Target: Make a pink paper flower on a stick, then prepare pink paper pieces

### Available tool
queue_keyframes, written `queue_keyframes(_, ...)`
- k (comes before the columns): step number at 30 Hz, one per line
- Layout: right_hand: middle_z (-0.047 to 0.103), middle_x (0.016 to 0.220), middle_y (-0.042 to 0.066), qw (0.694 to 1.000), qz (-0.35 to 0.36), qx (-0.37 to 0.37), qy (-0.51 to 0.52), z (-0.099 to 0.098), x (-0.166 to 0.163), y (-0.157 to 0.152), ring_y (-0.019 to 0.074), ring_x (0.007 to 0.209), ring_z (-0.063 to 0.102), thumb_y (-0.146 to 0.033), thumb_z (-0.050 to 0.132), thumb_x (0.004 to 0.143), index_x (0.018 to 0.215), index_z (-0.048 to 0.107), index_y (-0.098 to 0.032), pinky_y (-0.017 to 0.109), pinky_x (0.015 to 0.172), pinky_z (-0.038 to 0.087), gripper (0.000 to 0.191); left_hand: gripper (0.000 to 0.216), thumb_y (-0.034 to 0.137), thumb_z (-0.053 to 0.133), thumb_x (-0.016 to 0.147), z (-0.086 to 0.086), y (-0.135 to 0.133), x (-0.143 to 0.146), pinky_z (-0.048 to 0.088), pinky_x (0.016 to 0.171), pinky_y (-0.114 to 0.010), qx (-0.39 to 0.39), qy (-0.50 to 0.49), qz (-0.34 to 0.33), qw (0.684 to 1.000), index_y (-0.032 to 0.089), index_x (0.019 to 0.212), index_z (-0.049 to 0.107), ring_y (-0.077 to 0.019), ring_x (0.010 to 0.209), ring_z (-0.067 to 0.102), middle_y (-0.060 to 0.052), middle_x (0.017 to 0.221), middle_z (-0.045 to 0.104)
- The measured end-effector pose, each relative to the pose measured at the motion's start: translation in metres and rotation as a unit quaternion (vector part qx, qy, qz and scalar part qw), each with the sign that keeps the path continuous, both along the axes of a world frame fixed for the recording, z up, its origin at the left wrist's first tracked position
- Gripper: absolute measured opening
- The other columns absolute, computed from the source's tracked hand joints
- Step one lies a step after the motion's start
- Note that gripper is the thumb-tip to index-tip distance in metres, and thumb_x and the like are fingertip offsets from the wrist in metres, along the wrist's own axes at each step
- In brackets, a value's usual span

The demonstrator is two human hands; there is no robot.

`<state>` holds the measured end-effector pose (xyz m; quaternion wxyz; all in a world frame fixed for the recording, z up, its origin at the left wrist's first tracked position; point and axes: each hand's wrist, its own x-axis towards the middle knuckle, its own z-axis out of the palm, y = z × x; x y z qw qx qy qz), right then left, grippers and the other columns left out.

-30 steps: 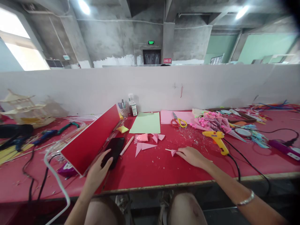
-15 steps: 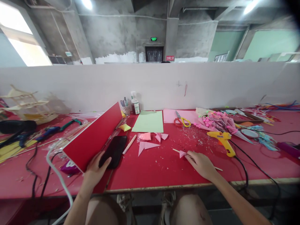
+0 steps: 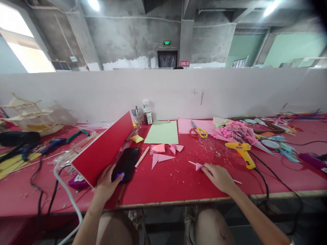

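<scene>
My left hand [image 3: 106, 182] rests at the lower left of a black phone [image 3: 127, 162] lying on the table. Its thumb touches the screen, where a small blue-violet light glows, and the other fingers lie stretched along the phone's left side. A red board [image 3: 102, 149] leans beside this hand. My right hand [image 3: 219, 176] pinches a thin wooden stick [image 3: 192, 162] with a small piece of pink paper [image 3: 198, 166] at it; the stick's other end sticks out beyond the wrist. Pink paper triangles [image 3: 163, 158] and a pink packet [image 3: 158, 148] lie between the hands.
A yellow glue gun [image 3: 241, 151] with its cord lies right of my right hand. Scissors [image 3: 199, 131], a pale green sheet [image 3: 162, 132] and pink paper bouquets [image 3: 236, 132] lie farther back. At left stand a wooden model house [image 3: 28, 114] and a white cable [image 3: 67, 192].
A blue-violet glow has appeared on the phone under my left thumb. My right hand keeps its hold on the stick, and the view has shifted slightly.
</scene>
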<state>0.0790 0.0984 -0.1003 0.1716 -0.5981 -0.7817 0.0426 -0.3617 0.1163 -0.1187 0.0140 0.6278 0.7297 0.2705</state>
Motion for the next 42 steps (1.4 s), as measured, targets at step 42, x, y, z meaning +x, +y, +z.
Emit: queue_keyframes(42,0.063,0.072,0.003,0.999,-0.005,0.001,0.035,-0.003,0.003,0.001,0.0180,0.069,0.059,-0.033,0.035,0.085,0.079,0.054,-0.021,0.024,0.057,0.036,0.024,0.025,0.035,0.041,0.076,0.029,-0.034,0.039,0.040,0.082,-0.036,0.245,-0.110,-0.004,0.963,0.016,0.085,0.055,-0.0209,0.084,0.053,-0.007,0.085,0.057)
